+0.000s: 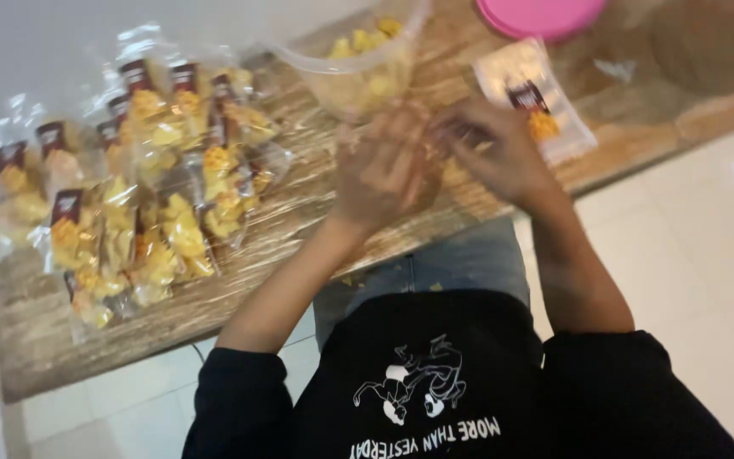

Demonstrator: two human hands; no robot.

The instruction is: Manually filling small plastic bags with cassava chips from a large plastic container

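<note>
My left hand [384, 170] and my right hand [494, 149] meet over the wooden board's [36, 340] front edge, blurred by motion. Between them I seem to hold a small clear bag with yellow snack pieces [445, 170], mostly hidden by my fingers. Just beyond my hands stands a clear plastic tub [358, 72] with more yellow pieces. A filled clear packet with a dark label [537, 106] lies to the right of my right hand.
A pile of several filled snack packets [129, 187] covers the board's left half. A pink lid [541, 15] lies at the far right. White tiled floor [707, 255] surrounds the board; my knees sit under its near edge.
</note>
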